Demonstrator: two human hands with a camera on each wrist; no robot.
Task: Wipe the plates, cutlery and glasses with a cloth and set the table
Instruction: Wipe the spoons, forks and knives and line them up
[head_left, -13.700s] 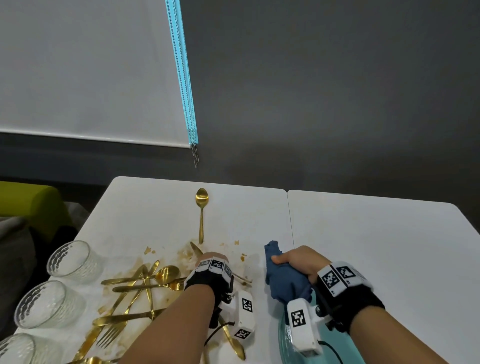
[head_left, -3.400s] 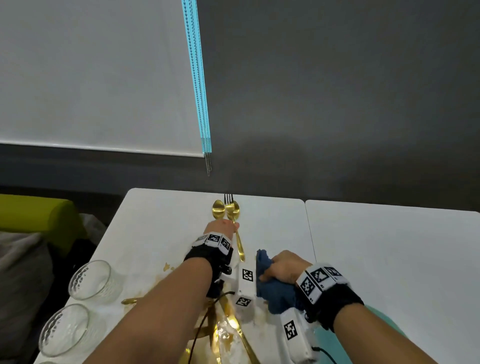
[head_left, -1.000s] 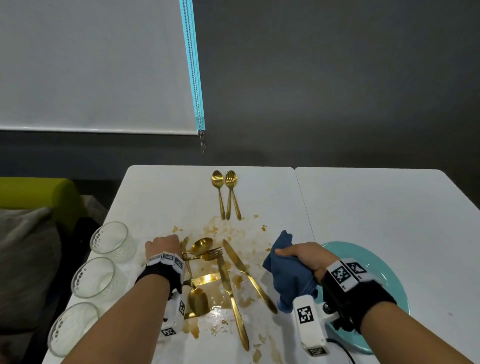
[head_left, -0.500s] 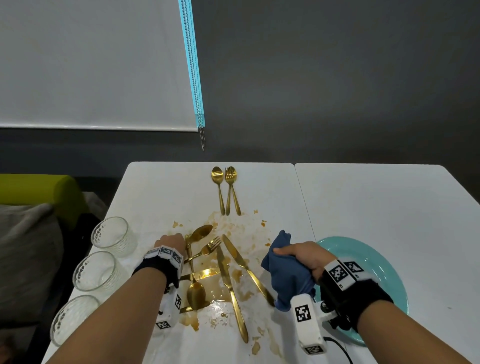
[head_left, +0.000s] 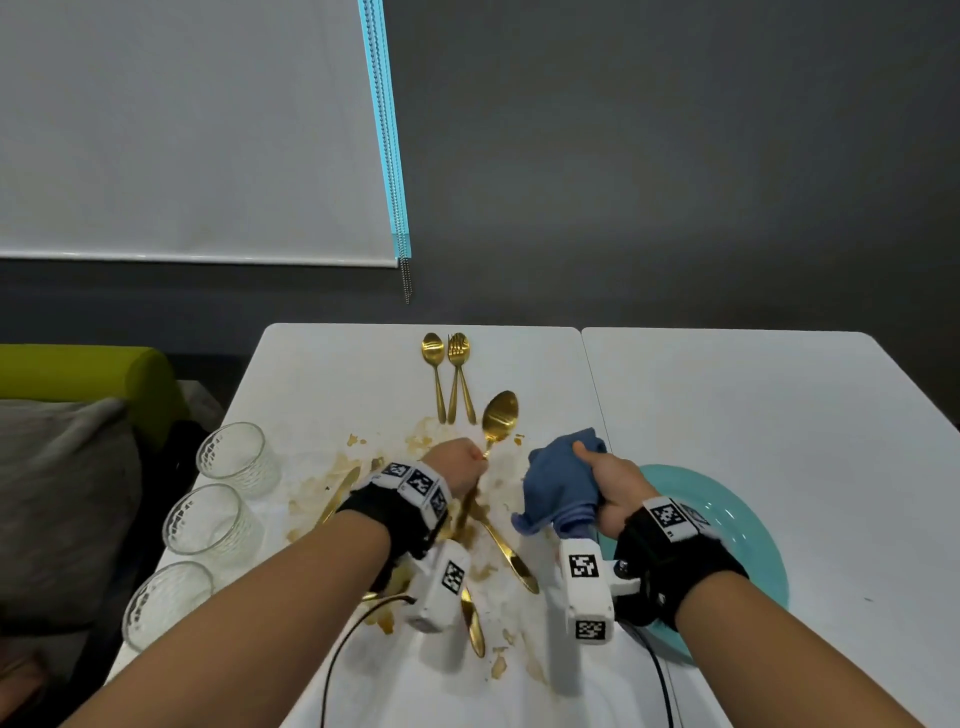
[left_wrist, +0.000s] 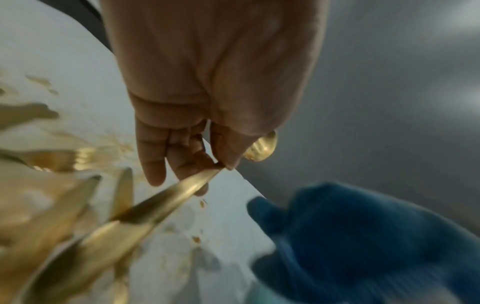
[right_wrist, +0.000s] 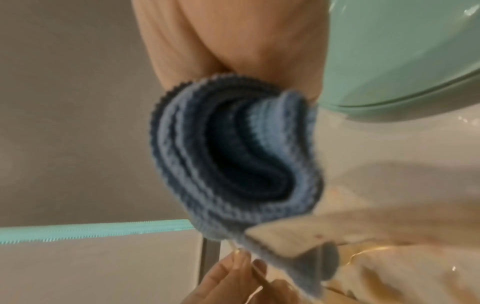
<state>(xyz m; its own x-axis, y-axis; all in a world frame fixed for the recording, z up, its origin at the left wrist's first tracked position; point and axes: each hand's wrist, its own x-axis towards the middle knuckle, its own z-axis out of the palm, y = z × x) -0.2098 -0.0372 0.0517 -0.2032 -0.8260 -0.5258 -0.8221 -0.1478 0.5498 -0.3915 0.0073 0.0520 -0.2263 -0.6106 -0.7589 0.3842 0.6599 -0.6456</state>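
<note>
My left hand (head_left: 460, 460) pinches the handle of a gold spoon (head_left: 500, 415), lifted above the stained table with its bowl pointing away; the left wrist view shows thumb and fingers (left_wrist: 187, 156) closed on the handle (left_wrist: 182, 189). My right hand (head_left: 605, 480) grips a bunched blue cloth (head_left: 558, 480) just right of the spoon; its folds (right_wrist: 233, 156) fill the right wrist view. A clean gold spoon (head_left: 434, 371) and fork (head_left: 458, 371) lie side by side at the far edge. Gold knives (head_left: 506, 545) and other cutlery lie in the brown mess below my left wrist.
Three glasses (head_left: 236, 457) stand in a row along the table's left edge. A teal plate (head_left: 737, 525) lies under my right forearm. Brown sauce stains (head_left: 332, 483) cover the middle of the left table (head_left: 322, 374). The right table (head_left: 779, 415) adjoins it.
My left hand has picked a gold spoon out of the dirty pile and raised it toward the cloth. The right hand with the cloth has stayed roughly in place.
</note>
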